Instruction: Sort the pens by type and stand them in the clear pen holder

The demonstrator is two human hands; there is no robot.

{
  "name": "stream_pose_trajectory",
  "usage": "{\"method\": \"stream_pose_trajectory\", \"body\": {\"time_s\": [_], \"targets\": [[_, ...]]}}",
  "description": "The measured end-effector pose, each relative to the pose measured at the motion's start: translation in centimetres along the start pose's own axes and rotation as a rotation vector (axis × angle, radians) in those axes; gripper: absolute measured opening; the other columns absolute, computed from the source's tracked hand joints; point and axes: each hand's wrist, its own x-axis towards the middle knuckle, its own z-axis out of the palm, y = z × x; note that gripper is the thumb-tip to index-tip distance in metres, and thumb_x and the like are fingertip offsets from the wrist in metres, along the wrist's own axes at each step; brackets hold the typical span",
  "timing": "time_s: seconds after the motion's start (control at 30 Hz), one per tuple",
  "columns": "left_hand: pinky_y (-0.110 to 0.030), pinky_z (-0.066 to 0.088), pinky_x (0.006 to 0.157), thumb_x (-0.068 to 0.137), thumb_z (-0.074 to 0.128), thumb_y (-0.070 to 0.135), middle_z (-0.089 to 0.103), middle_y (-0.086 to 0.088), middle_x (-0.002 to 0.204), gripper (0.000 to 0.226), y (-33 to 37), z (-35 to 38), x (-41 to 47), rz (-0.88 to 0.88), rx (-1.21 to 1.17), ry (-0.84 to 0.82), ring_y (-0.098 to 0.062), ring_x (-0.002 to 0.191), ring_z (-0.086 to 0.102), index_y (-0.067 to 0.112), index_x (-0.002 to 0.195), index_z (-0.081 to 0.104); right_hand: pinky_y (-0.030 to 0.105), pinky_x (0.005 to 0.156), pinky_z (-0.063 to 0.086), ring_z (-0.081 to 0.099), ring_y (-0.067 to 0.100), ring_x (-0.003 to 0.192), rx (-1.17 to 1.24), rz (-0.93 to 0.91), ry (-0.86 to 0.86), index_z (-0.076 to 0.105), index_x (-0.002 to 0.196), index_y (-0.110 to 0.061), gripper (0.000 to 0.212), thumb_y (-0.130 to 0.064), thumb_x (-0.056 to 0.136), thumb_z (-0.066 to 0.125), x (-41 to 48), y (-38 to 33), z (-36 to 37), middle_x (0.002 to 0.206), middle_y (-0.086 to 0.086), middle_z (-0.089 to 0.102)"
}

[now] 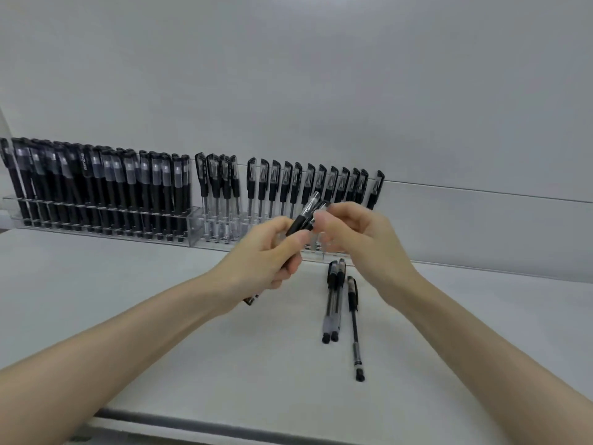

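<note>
left hand point(269, 252) grips two black-capped clear plastic pens point(305, 216); right hand point(359, 239) pinches their caps. Pull one, seat upright in the clear acrylic pen holder point(193, 227), matching row, 12 o'clock.

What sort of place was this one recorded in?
Likely a stationery sorting bench: a plain white table against a bare grey wall, a clear pen holder packed with upright black pens, and loose pens below the left hand and right hand gripping held pens.

Plain pale grey wall point(288, 75), unmarked and evenly lit. A horizontal seam point(481, 191) crosses its right part. White tabletop point(128, 300) below, with a dark grey strip point(192, 423) along its near edge.
</note>
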Motion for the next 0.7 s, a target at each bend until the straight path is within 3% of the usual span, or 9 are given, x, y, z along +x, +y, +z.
{"method": "stream_pose_trajectory", "body": {"time_s": [0.13,0.27,0.43,0.5,0.57,0.7], "targets": [[-0.016,0.034,0.045,0.097,0.049,0.020,0.054,0.002,0.062,0.023,-0.6,-2.5,0.9,0.044,0.050,-0.013,-0.006,0.048,0.042,0.000,0.096,0.058,0.014,0.064,0.048,0.061,0.001,0.063,-0.034,-0.022,0.077,0.066,0.089,-0.007,0.016,-0.023,0.087,0.066,2.1,-0.9,2.5,0.071,-0.003,0.067],[-0.026,0.047,0.059,0.100,0.039,0.027,0.065,-0.005,0.077,0.024,-1.6,-6.4,1.7,0.104,0.214,0.121,-0.008,0.059,0.056,0.012,0.091,0.056,0.024,0.068,0.057,0.070,0.014,0.072,0.051,-0.013,0.129,0.059,0.097,-0.007,0.011,-0.018,0.095,0.057,4.1,-1.8,5.0,0.082,0.007,0.072],[-0.032,0.035,0.062,0.100,0.032,0.034,0.052,-0.012,0.072,0.040,-4.2,-10.7,1.9,0.323,0.575,0.364,-0.025,0.067,0.047,0.003,0.080,0.047,0.039,0.076,0.058,0.067,0.020,0.079,-0.040,-0.145,0.290,0.053,0.104,-0.023,0.015,-0.011,0.098,0.046,6.9,-3.1,7.0,0.091,0.009,0.068],[-0.033,0.031,0.060,0.101,0.031,0.034,0.044,-0.003,0.067,0.039,-5.3,-11.5,2.0,0.409,0.654,0.381,-0.021,0.067,0.043,0.011,0.072,0.041,0.047,0.080,0.055,0.066,0.027,0.085,-0.157,-0.203,0.322,0.050,0.111,-0.024,0.020,-0.011,0.096,0.048,8.0,-3.1,7.8,0.094,0.010,0.068],[-0.029,0.027,0.060,0.098,0.030,0.036,0.039,0.005,0.065,0.036,-6.0,-11.9,2.2,0.447,0.705,0.380,-0.015,0.065,0.039,0.018,0.067,0.035,0.048,0.081,0.054,0.065,0.026,0.087,-0.259,-0.238,0.328,0.051,0.118,-0.020,0.025,-0.012,0.095,0.050,8.7,-2.9,8.7,0.094,0.008,0.068],[-0.033,0.032,0.066,0.096,0.028,0.039,0.042,0.004,0.069,0.038,-7.2,-12.2,2.3,0.428,0.709,0.324,-0.017,0.071,0.041,0.013,0.070,0.040,0.045,0.080,0.053,0.064,0.025,0.086,-0.361,-0.261,0.320,0.048,0.130,-0.015,0.034,-0.014,0.096,0.049,9.3,-2.0,9.9,0.095,0.008,0.066]]}}
